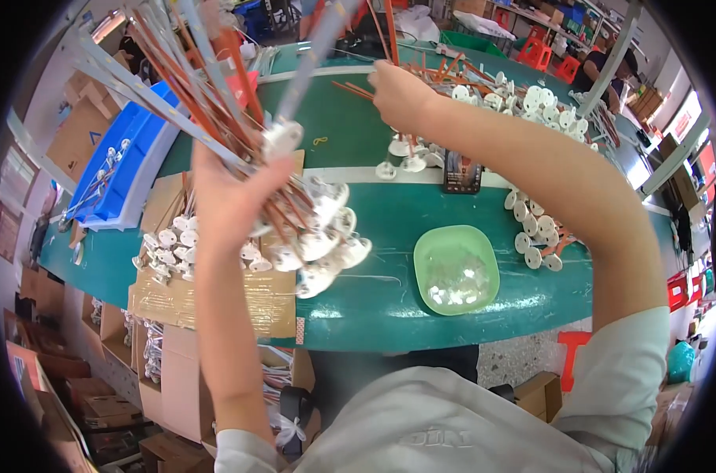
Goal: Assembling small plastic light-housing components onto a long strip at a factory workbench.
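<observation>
My left hand (236, 193) is closed round a thick bundle of thin strips (196, 67), grey-white and reddish-brown, fanning up to the far left. White round end pieces (322, 244) cluster at the lower end of that bundle. One pale strip (315, 59) leans apart from the rest, its white end piece (283, 138) by my left thumb. Farther right, my right hand (401, 96) is closed on thin reddish-brown strips (383, 31) that rise above it. White discs (409, 158) show just below that hand; whether they belong to these strips I cannot tell.
More disc-ended strips lie on cardboard (224, 303) at left and in piles (539, 106) at right. A green dish (456, 270) with small clear pieces, a phone (462, 173) and a blue bin (129, 158) stand on the green table (358, 315). Another person (606, 75) sits far right.
</observation>
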Tool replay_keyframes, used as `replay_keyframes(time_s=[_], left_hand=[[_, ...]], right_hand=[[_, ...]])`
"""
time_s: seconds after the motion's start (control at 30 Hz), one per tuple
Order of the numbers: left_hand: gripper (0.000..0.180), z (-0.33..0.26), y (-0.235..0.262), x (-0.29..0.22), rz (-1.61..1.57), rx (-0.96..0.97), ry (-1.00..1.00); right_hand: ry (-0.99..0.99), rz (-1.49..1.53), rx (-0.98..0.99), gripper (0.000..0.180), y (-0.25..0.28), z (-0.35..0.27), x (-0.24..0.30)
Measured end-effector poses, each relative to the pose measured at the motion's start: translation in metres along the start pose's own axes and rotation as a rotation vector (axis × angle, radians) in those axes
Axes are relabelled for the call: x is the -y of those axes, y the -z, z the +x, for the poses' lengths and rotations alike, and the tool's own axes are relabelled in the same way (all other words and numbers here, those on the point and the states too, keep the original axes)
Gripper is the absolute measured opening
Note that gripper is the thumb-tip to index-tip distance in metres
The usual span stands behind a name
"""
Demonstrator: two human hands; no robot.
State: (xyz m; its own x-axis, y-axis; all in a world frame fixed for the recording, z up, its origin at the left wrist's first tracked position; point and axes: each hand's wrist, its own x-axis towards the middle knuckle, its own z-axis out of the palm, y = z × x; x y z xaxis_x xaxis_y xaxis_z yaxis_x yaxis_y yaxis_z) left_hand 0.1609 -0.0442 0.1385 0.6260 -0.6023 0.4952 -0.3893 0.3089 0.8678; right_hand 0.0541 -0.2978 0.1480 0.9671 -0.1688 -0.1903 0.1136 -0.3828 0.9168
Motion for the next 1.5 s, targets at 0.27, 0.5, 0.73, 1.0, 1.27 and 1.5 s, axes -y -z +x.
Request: replay_keyframes(time_s=[0.27, 0.5, 0.73, 1.0, 1.27, 1.5], left_hand=[[0.079, -0.023, -0.047, 0.055, 0.062, -0.034, -0.008], [0.082, -0.015, -0.036, 0.058, 0.036, -0.069, 0.031], [0.083, -0.017, -0.027, 0.061, -0.016, -0.125, 0.094], [0.074, -0.023, -0.022, 0.057, -0.059, -0.111, 0.081], [0.074, -0.021, -0.028, 0.067, 0.031, -0.093, 0.022], [0.076, -0.02, -0.03, 0.065, 0.037, -0.12, 0.075]], right_hand=[[-0.052, -0.104, -0.055, 0.018, 0.052, -0.023, 0.009], [0.065, -0.084, 0.092, 0.012, 0.084, -0.043, -0.011], [0.084, 0.09, 0.027, 0.012, 0.056, -0.042, 0.035], [-0.291, 0.642, -0.146, 0.019, -0.052, -0.173, -0.022], [-0.878, 0.905, 0.036, 0.015, -0.179, -0.335, 0.014], [-0.956, 1.209, 0.191, 0.02, -0.264, -0.377, 0.069]])
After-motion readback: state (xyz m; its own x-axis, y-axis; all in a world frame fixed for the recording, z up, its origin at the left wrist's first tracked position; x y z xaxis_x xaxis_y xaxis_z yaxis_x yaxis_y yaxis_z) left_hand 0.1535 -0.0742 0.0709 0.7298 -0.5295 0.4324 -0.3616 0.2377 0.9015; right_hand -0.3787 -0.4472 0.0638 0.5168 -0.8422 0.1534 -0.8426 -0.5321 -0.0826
